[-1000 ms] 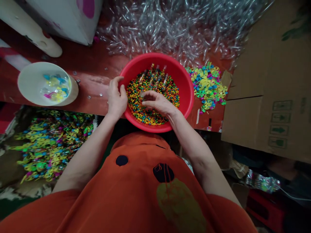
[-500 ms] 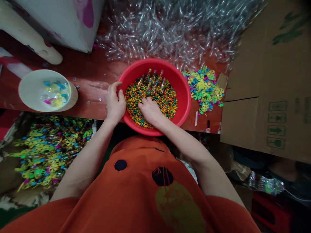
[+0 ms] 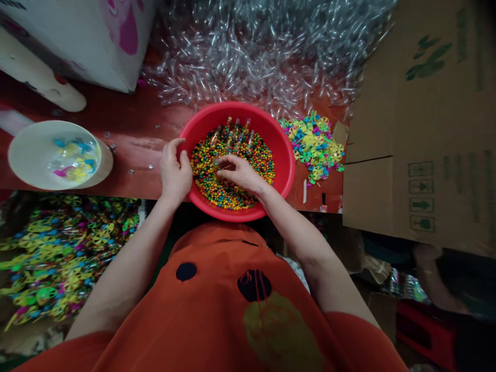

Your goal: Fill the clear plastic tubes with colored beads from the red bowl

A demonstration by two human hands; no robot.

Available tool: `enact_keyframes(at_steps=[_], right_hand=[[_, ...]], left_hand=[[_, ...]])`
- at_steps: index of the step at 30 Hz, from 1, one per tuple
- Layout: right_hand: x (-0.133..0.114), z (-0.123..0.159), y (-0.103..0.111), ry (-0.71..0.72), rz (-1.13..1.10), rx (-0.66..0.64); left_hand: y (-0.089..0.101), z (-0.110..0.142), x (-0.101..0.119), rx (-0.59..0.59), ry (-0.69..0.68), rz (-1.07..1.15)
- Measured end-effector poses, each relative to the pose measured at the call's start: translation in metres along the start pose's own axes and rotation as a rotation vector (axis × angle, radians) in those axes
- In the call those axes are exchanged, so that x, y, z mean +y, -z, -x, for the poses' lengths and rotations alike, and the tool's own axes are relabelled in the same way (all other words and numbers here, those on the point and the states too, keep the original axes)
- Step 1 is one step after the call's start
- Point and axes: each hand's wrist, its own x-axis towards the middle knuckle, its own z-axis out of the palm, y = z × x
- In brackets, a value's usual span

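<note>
2 hands at the basin: left grips its rim, right pinches a tube over the beads.

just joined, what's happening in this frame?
A person in an orange top works at a red table. Their left hand grips the near rim of a red basin full of small multicoloured beads. The right hand is over the beads, fingertips pinched on something small and clear; what it is cannot be told. A few filled clear tubes stand at the basin's far side. Empty clear tubes are heaped behind, bright plastic pinwheels lie to the right, and a white bowl sits to the left.
</note>
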Motion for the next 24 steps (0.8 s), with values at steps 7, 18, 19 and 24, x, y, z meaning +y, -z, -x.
enact_keyframes(at_steps=[7, 18, 19, 24], right_hand=[[-0.006, 0.008, 0.01, -0.079, -0.219, 0.05], [-0.007, 0.015, 0.073, 0.056, 0.316, 0.445], [-0.006, 0.014, 0.078, 0.069, 0.424, 0.489], [-0.005, 0.0, 0.085, 0.006, 0.84, 0.597]], left_hand=[[0.001, 0.002, 0.002, -0.029, 0.024, -0.007], [0.001, 0.001, -0.001, -0.011, 0.0, 0.022], [0.001, 0.0, -0.001, -0.007, 0.001, 0.019], [0.001, 0.001, -0.001, -0.007, -0.007, 0.008]])
